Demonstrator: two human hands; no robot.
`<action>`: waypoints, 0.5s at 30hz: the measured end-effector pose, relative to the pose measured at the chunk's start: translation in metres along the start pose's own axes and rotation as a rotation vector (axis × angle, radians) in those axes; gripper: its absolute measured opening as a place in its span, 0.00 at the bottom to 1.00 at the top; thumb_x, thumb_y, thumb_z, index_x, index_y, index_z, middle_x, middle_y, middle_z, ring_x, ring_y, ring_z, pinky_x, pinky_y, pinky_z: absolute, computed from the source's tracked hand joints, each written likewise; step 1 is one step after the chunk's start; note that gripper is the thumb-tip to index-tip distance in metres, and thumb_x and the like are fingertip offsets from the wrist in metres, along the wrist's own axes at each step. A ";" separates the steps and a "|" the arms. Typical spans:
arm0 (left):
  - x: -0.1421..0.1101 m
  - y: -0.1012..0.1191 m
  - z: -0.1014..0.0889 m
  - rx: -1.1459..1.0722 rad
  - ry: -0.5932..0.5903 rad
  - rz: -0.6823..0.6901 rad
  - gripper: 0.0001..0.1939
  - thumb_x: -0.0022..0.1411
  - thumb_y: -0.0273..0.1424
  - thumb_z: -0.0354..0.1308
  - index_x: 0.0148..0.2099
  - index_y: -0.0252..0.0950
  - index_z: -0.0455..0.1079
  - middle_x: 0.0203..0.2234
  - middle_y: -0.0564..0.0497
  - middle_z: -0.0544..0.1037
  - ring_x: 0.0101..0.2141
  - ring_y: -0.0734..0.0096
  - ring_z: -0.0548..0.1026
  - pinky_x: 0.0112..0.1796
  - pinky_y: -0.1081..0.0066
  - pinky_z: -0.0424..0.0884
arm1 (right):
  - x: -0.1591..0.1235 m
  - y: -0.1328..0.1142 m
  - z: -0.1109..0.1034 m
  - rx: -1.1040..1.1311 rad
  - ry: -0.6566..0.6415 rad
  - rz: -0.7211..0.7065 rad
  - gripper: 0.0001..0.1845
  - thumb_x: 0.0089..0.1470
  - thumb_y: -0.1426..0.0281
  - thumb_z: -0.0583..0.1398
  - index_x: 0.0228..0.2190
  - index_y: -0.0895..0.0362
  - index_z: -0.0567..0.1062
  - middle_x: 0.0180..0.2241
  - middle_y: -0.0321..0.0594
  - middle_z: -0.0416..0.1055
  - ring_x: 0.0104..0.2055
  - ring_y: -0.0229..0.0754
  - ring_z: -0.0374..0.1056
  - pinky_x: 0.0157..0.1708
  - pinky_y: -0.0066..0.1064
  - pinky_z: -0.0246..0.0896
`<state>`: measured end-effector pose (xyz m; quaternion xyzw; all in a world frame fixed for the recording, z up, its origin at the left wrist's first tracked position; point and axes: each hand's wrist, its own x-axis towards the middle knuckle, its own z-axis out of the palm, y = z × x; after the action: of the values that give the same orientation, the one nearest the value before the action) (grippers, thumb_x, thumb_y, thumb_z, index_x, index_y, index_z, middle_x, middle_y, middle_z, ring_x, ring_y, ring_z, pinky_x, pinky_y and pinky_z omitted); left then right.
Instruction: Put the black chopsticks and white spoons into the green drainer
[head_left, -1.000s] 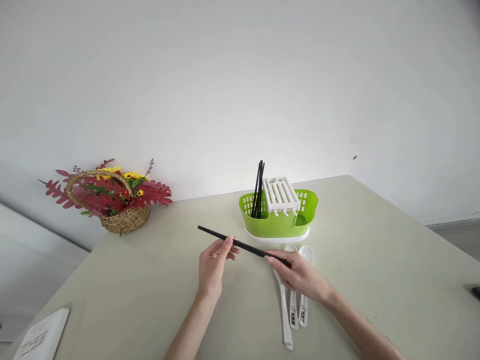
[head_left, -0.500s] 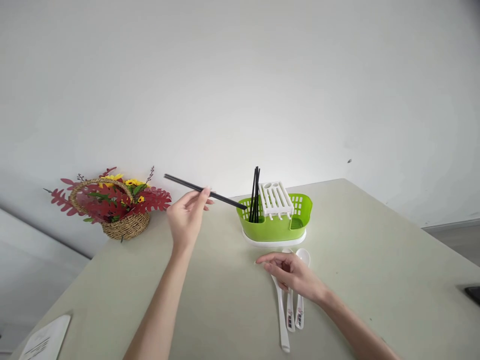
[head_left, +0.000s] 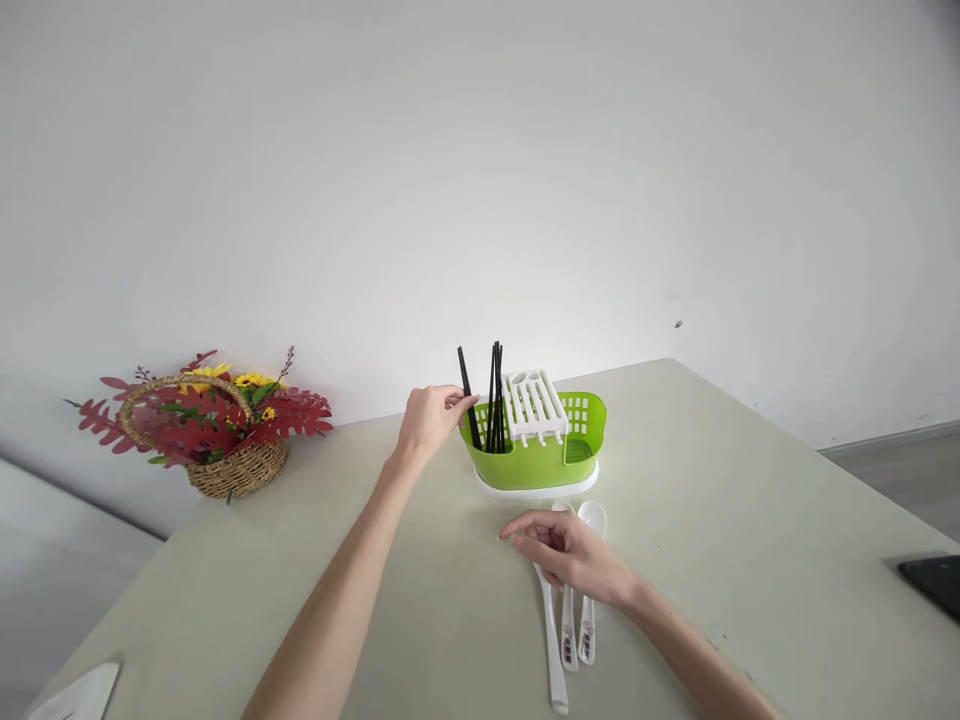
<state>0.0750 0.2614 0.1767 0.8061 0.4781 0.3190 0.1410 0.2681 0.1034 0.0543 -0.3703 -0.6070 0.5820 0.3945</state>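
My left hand (head_left: 429,425) is closed on a pair of black chopsticks (head_left: 464,368). They stand nearly upright, their lower ends inside the left part of a green basket (head_left: 525,470). Beside them, several more black chopsticks (head_left: 496,400) lean in the same section. A white slotted rack (head_left: 536,408) sits across the basket's middle. My right hand (head_left: 576,555) hovers above three white spoons, fingers loosely bent and apart, holding nothing. It partly covers a long-handled spoon (head_left: 553,650) and a short spoon (head_left: 568,640); the rightmost spoon (head_left: 592,517) shows its bowl.
A wicker basket of red and yellow flowers (head_left: 236,470) stands at the table's left rear, near the wall. A black phone-like object (head_left: 934,582) lies at the right edge. Part of a white flat object (head_left: 82,695) shows at lower left. The basket has a white base tray (head_left: 536,492).
My left hand has moved right, turning the chopsticks from nearly level to nearly upright and lowering their ends into the green basket. My right hand stays over the spoons. The view has shifted slightly.
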 end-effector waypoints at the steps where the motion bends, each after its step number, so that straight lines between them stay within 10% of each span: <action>1: 0.002 0.000 0.001 0.008 -0.021 -0.004 0.27 0.64 0.57 0.59 0.28 0.39 0.76 0.24 0.49 0.83 0.24 0.62 0.82 0.29 0.69 0.71 | 0.000 0.001 0.000 -0.002 0.001 -0.001 0.29 0.62 0.43 0.61 0.45 0.56 0.81 0.20 0.25 0.54 0.18 0.31 0.56 0.20 0.27 0.51; 15: 0.015 -0.014 0.023 0.149 -0.009 0.032 0.21 0.65 0.54 0.60 0.37 0.44 0.83 0.37 0.50 0.85 0.30 0.65 0.76 0.34 0.67 0.68 | 0.001 0.003 -0.003 0.011 -0.005 0.009 0.28 0.63 0.44 0.60 0.45 0.56 0.81 0.20 0.25 0.56 0.17 0.30 0.54 0.19 0.26 0.50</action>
<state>0.0855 0.2834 0.1578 0.8233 0.4870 0.2809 0.0777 0.2702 0.1055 0.0514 -0.3693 -0.6031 0.5881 0.3925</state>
